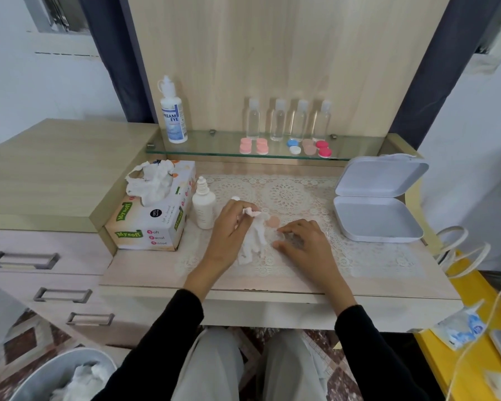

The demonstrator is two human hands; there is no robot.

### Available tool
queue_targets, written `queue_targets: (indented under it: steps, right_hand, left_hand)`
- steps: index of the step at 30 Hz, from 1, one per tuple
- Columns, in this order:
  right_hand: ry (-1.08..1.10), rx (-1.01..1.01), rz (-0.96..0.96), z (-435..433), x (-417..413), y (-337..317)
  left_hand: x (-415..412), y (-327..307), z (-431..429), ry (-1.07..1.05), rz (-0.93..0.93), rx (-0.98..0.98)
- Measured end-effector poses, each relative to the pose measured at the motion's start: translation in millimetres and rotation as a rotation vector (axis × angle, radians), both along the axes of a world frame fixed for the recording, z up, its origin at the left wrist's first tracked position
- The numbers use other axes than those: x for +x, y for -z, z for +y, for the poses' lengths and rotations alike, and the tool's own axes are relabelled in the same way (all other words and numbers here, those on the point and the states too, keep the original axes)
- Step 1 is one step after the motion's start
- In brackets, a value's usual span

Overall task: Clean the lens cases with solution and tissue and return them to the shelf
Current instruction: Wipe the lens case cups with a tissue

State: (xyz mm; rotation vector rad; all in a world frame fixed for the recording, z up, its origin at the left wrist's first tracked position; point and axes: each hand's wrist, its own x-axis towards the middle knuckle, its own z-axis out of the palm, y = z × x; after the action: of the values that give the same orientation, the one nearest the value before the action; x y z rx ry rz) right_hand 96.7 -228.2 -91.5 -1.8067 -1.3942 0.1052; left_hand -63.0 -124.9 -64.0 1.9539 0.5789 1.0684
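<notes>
Two hands work over the bench. Left hand pinches a tissue round a small pink piece; twist it fully inside to dry it. Peach cap lies just beside. Right hand is curled on the mat, hold unclear. Other lens cases sit on the shelf.

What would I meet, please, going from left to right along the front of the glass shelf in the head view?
Solution bottle → pink case → second pink case → blue-and-white case → peach case → red case.
</notes>
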Motion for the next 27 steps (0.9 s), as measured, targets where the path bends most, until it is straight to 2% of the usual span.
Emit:
queue_targets:
  steps: [6, 18, 24, 27]
  right_hand:
    - [0.004, 0.005, -0.007, 0.9, -0.1, 0.8]
    - [-0.008, -0.006, 0.005, 1.4, 0.1, 0.5]
    - [-0.012, -0.005, -0.022, 2.2, 0.8, 1.7]
    - [-0.018, -0.006, -0.039, 1.9, 1.7, 2.4]
  left_hand:
    - [6.4, 8.4, 8.2, -0.16, 0.048, 0.147]
    - [-0.7, 24.6, 3.7, -0.019, 0.317, 0.475]
    - [-2.0, 17.6, 4.7, -0.047, 0.504, 0.67]
    - [4.5, 15.3, 6.1, -0.061, 0.53, 0.726]
